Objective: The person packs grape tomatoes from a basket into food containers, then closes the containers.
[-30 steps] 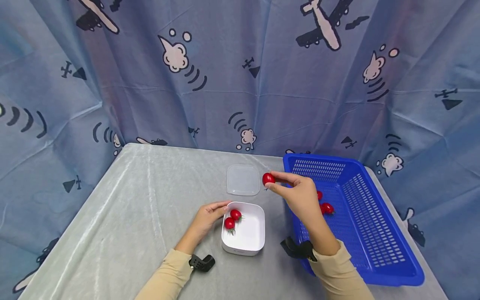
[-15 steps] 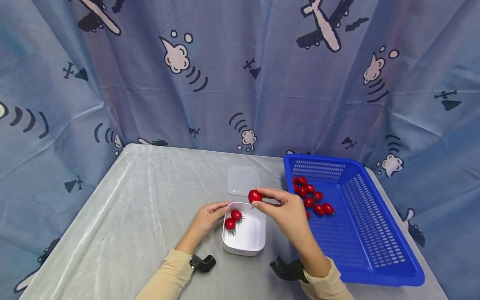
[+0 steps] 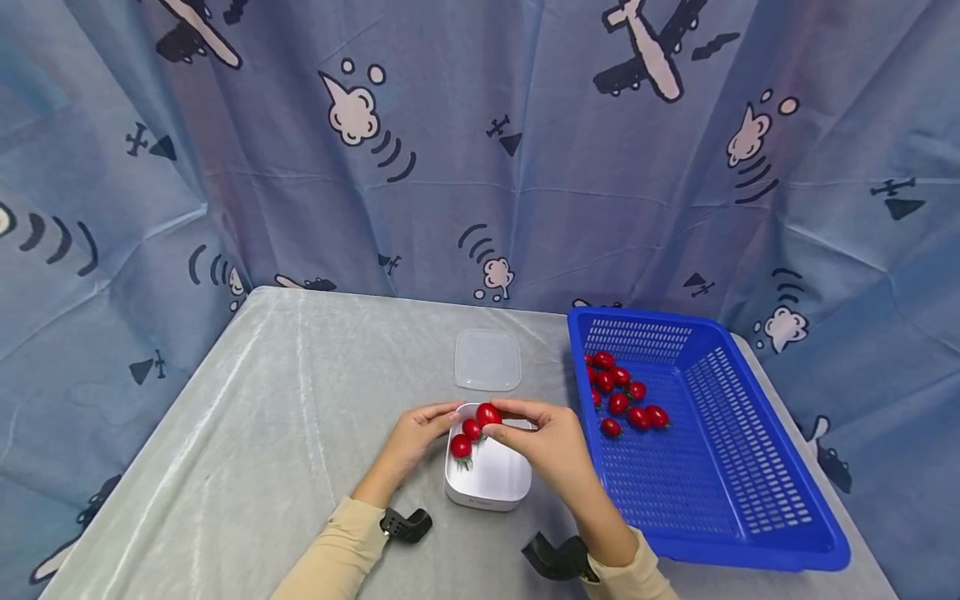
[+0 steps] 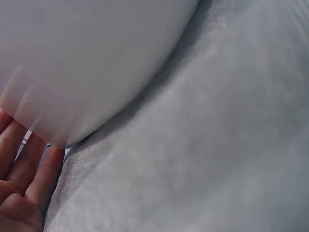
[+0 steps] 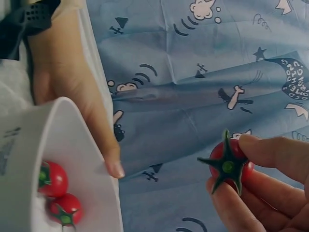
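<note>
In the head view, my right hand (image 3: pixel 546 437) pinches a cherry tomato (image 3: pixel 488 414) between thumb and fingers over the white square box (image 3: pixel 487 502). Its green star-shaped stem faces the camera in the right wrist view, where that tomato (image 5: pixel 223 166) appears apart from the box. Two more cherry tomatoes, an upper one (image 3: pixel 471 429) and a lower one (image 3: pixel 461 447), lie inside along the box's left side. My left hand (image 3: pixel 411 437) rests against the box's far left corner. Its fingers (image 4: pixel 46 176) extend fairly straight along the outer wall in the left wrist view.
A blue perforated basket (image 3: pixel 720 533) stands on the right of the cloth-covered table (image 3: pixel 247 450), with several cherry tomatoes (image 3: pixel 618 403) toward its left side. A clear flat lid (image 3: pixel 487 360) lies behind the box. A printed curtain (image 3: pixel 450 150) hangs at the table's back.
My right hand has carried the cherry tomato left and toward me, from beside the basket to over the white box. My left hand and the box have stayed in place.
</note>
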Available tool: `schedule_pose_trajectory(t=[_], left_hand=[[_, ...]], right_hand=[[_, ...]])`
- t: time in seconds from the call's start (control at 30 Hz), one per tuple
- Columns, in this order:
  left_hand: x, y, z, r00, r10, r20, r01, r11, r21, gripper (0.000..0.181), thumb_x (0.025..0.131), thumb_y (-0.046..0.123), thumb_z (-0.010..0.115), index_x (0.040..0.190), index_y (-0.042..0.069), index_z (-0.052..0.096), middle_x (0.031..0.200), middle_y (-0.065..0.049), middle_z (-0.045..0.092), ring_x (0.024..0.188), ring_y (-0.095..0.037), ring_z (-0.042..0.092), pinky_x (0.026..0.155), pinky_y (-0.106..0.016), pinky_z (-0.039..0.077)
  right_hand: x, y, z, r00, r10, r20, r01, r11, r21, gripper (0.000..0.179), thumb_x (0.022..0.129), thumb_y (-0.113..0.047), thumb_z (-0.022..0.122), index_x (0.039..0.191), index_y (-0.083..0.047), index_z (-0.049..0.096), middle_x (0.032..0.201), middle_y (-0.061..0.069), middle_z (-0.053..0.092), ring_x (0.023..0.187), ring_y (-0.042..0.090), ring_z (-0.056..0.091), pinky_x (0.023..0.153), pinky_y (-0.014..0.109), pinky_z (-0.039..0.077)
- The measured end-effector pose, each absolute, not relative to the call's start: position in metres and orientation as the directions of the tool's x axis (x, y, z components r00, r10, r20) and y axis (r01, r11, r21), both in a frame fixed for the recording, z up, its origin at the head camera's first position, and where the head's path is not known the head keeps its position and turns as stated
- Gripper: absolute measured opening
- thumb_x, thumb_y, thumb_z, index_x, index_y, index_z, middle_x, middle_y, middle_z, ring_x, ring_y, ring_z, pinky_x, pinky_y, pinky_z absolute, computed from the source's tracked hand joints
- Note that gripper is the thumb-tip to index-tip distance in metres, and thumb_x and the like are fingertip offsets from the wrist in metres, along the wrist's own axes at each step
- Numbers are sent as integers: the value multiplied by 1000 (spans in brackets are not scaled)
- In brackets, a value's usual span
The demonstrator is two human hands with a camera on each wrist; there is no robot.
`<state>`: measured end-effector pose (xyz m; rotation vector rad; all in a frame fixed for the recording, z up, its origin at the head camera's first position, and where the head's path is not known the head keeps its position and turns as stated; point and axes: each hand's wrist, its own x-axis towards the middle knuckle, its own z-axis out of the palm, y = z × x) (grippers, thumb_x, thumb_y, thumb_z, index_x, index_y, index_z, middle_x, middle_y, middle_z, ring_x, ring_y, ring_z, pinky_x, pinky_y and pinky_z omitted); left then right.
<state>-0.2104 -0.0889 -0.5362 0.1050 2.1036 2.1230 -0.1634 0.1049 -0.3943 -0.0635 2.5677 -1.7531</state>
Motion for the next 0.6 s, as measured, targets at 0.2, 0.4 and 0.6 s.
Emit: schedule_pose_trajectory(t=[0.2, 0.4, 0.6], left_hand=[[-210, -90, -536, -986, 154, -60, -61, -4, 998, 34, 96, 17, 66, 125, 1, 68, 126, -13, 69, 115, -6, 62, 103, -31, 50], [-211, -90, -534, -985, 162, -60, -66, -32, 997, 35, 95, 19, 66, 124, 0, 68, 126, -15, 69, 112, -5, 63, 101, -29, 51], [-210, -92, -539, -984, 179, 15, 9, -34, 999, 41, 94, 30, 68, 124, 1, 69, 123, -9, 71, 111, -2, 63, 96, -24, 52]], right_hand=[[-165, 102, -406, -998, -62, -5, -19, 381, -924, 30, 77, -12, 85, 105, -6, 79, 105, 12, 77, 104, 27, 70, 79, 30, 61], [-166, 96, -418, -998, -57, 8, -30, 399, -917, 29, 77, -12, 85, 104, -5, 79, 104, 14, 77, 98, 26, 71, 80, 35, 61], [-166, 90, -437, -996, -82, 44, -71, 380, -922, 28, 75, -4, 84, 102, 2, 77, 101, 18, 76, 95, 29, 72, 79, 32, 61]])
